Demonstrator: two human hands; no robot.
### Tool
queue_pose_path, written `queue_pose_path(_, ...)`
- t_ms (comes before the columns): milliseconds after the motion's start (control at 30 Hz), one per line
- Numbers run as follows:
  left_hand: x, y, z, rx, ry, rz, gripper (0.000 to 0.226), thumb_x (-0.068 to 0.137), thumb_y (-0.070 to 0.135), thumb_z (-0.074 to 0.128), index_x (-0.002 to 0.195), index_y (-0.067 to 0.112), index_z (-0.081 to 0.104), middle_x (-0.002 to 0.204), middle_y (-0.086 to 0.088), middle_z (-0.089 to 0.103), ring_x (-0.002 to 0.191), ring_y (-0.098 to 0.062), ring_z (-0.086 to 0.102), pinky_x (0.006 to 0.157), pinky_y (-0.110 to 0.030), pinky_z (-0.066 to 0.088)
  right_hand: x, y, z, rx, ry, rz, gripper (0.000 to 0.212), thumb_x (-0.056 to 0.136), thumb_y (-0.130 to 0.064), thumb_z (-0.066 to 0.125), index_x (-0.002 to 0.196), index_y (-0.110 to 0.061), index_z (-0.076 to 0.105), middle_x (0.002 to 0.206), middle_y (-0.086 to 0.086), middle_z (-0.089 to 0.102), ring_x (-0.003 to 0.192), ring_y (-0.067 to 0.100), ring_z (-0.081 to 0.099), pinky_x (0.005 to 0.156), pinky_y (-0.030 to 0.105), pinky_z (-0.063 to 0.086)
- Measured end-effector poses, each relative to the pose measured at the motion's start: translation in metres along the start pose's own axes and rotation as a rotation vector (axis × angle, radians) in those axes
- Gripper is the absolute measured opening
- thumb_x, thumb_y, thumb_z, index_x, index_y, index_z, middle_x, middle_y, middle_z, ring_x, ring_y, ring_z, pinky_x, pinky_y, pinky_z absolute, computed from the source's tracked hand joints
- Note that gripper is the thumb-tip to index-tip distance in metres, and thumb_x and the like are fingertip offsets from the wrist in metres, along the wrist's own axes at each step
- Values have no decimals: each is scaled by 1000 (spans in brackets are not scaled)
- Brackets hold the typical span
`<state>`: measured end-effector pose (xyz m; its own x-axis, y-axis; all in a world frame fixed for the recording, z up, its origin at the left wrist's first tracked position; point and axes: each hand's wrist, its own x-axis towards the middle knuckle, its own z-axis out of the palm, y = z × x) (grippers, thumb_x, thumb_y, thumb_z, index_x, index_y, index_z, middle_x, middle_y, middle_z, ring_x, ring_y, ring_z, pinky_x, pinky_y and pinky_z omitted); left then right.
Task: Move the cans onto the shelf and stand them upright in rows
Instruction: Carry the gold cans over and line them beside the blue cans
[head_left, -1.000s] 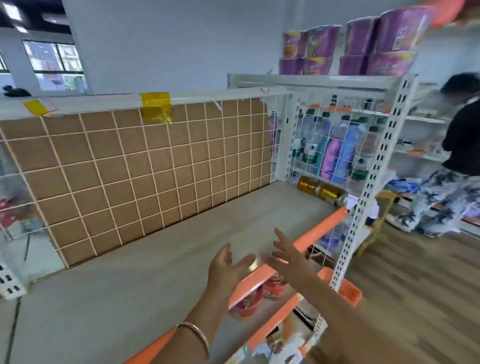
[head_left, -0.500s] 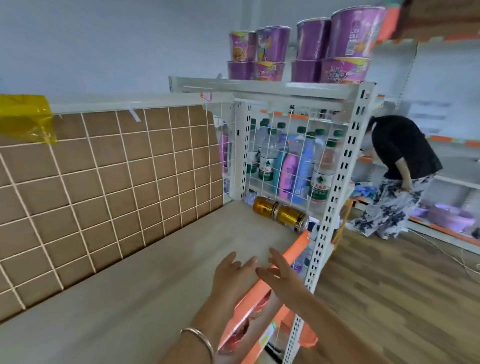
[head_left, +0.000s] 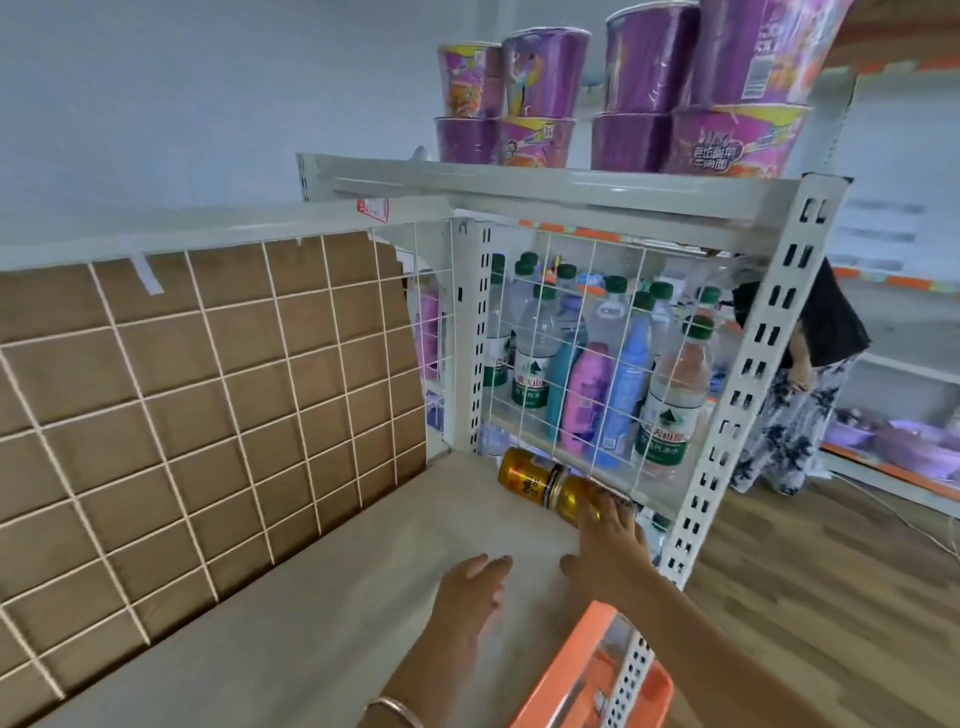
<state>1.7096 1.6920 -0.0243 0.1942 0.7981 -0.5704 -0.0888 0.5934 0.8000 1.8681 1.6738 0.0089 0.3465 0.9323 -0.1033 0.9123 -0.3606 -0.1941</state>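
Two gold cans lie on their sides, end to end, at the far right end of the beige shelf (head_left: 322, 597), against the wire grid. The farther can (head_left: 527, 475) is untouched. My right hand (head_left: 610, 540) reaches over the nearer can (head_left: 574, 499), its fingers spread and resting on the can's top. My left hand (head_left: 472, 587) hovers just above the shelf with relaxed fingers and holds nothing. A bracelet sits on the left wrist.
A brown board behind a white wire grid (head_left: 208, 415) backs the shelf. Bottles (head_left: 597, 374) stand behind the side grid. Purple noodle cups (head_left: 623, 88) are stacked on the top shelf. An upright post (head_left: 748, 374) and orange shelf edge (head_left: 576, 665) bound the right. A person (head_left: 810, 384) bends over beyond.
My view swung right and closer to the cans. My right hand stretched forward from the shelf's front edge onto the nearer gold can. The left hand moved forward over the shelf.
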Motion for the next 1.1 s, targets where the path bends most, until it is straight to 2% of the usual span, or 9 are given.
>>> queue_pose_path(133, 14, 13, 9, -122, 10, -19, 1, 89, 7, 58, 89, 6, 59, 78, -11, 54, 74, -20, 51, 59, -24, 37, 32, 6, -5, -83, -17, -6, 87, 82, -32, 60, 150, -20, 6, 153, 12, 16, 142, 34, 13, 116, 44, 21)
queue_pose_path(367, 32, 22, 21, -195, 16, -61, 27, 94, 2, 43, 69, 10, 46, 67, -5, 41, 58, -15, 38, 51, -22, 28, 61, 11, -4, -245, -3, -37, 85, 80, -22, 63, 148, -18, 12, 145, 13, 32, 133, 32, 28, 108, 41, 34)
queue_pose_path(433, 34, 24, 26, -188, 9, -96, 32, 97, 2, 34, 68, 12, 42, 69, -4, 38, 60, -14, 36, 53, -22, 26, 65, 13, -9, -268, -7, -49, 82, 78, -27, 66, 145, -18, 21, 140, 12, 36, 128, 31, 32, 103, 40, 38)
queue_pose_path(567, 31, 26, 43, -140, -70, -133, 26, 97, 8, 42, 71, 11, 47, 73, -4, 47, 63, -13, 44, 57, -20, 33, 67, 16, -17, -238, -122, -74, 81, 64, -47, 73, 132, -18, 39, 124, 9, 48, 118, 28, 43, 88, 36, 48)
queue_pose_path(700, 26, 25, 54, -91, -7, -113, 28, 86, 27, 65, 86, 0, 58, 81, -14, 59, 77, -25, 58, 68, -33, 51, 57, 1, -12, -76, -209, -182, 51, 59, -51, 68, 96, -18, 55, 97, 4, 59, 93, 21, 58, 69, 26, 47)
queue_pose_path(800, 23, 20, 39, -110, 86, -3, 24, 83, 20, 70, 83, -2, 63, 81, -19, 63, 73, -27, 60, 66, -35, 53, 49, -11, -5, 41, -203, -263, 47, 66, -49, 66, 101, -18, 56, 101, 4, 57, 90, 17, 56, 71, 24, 44)
queue_pose_path(933, 15, 19, 7, -20, 278, 168, 17, 80, 14, 67, 66, 4, 66, 70, -20, 64, 68, -29, 59, 67, -35, 45, 50, -25, 5, 715, -498, -253, 25, 79, -21, 67, 100, -20, 54, 89, 1, 58, 79, 11, 58, 67, 24, 47)
queue_pose_path(1000, 10, 21, -10, 41, 382, 207, 22, 87, 12, 59, 66, 7, 64, 69, -14, 63, 69, -26, 58, 68, -34, 44, 49, -32, 12, 834, -570, -242, 30, 82, -10, 66, 103, -23, 50, 92, 0, 56, 79, 8, 56, 68, 22, 47)
queue_pose_path(1100, 4, 25, -33, 98, 396, 172, 20, 90, 17, 57, 71, 15, 61, 78, -11, 66, 82, -29, 64, 81, -37, 50, 44, -42, 29, 781, -607, -279, 60, 61, -32, 72, 117, -20, 50, 89, -7, 51, 77, 4, 52, 65, 17, 41)
